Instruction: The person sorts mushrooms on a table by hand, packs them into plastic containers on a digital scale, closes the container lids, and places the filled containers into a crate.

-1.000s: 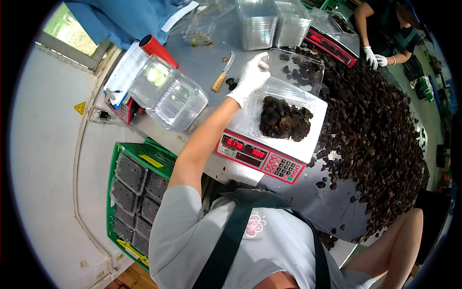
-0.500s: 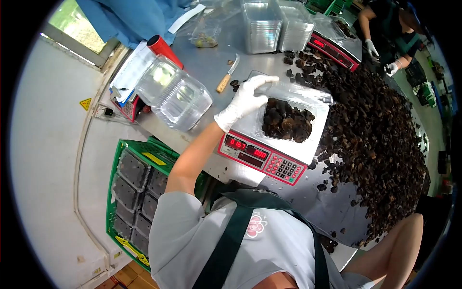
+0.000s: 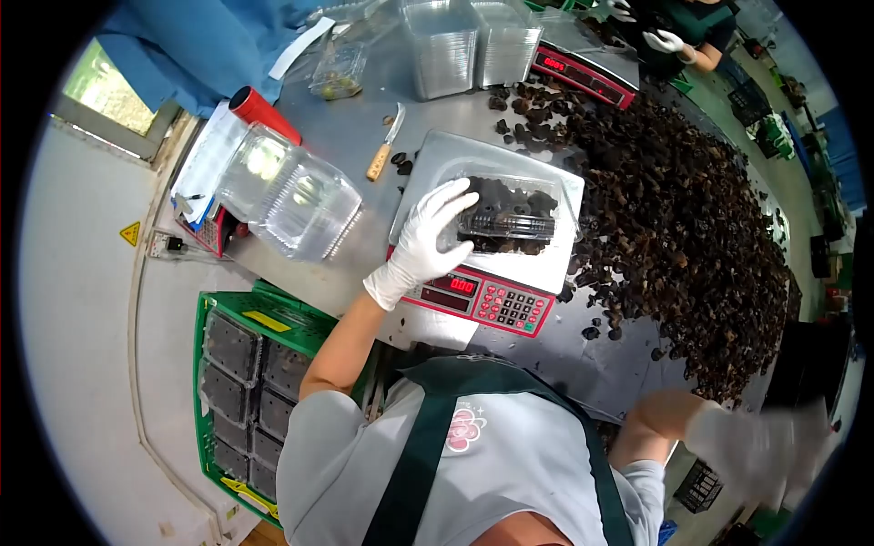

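A clear plastic clamshell box (image 3: 510, 225) of dark, curled pieces like wood ear mushrooms sits on the digital scale (image 3: 505, 308). Its lid lies over the contents; whether it is latched I cannot tell. My left hand (image 3: 423, 241), in a white glove, curves its thumb and fingers around the box's left end. My right hand (image 3: 760, 450), also gloved, is a motion blur at the lower right, away from the scale, and its fingers cannot be made out. The scale's visible display reads 0.00; my left hand covers the other display.
A large heap of dark mushrooms (image 3: 683, 237) spreads across the right. A wooden-handled knife (image 3: 379, 162), empty clamshells (image 3: 309, 205) and stacked containers (image 3: 442, 50) stand left and behind. A green crate (image 3: 205, 391) holds filled boxes. A co-worker's gloved hand (image 3: 665, 41) is by a second scale (image 3: 583, 77).
The box's lid, earlier folded back behind it, now lies over the mushrooms. My left hand has moved down to the box's left end. My right hand has come into view, blurred.
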